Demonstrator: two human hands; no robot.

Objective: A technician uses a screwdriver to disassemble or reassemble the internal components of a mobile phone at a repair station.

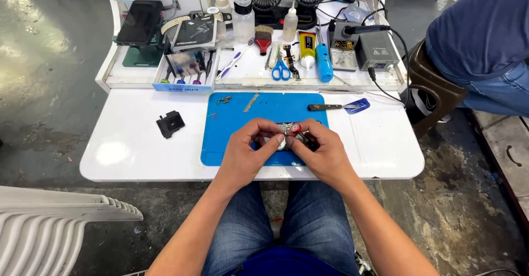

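Between both hands, over the blue mat (231,132) on the tabletop (386,149), sits a small metal part (284,135). Left hand (245,152) pinches its edge to steady it; right hand (325,154) is closed around a red-capped screwdriver (297,131), tip angled onto the part.

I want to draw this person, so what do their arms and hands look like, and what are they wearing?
Both arms are bare up to the elbows, with no sleeves showing, and no gloves, watch or rings that can be seen. The left hand and right hand have their fingers curled. Below are blue jeans and a dark blue shirt.
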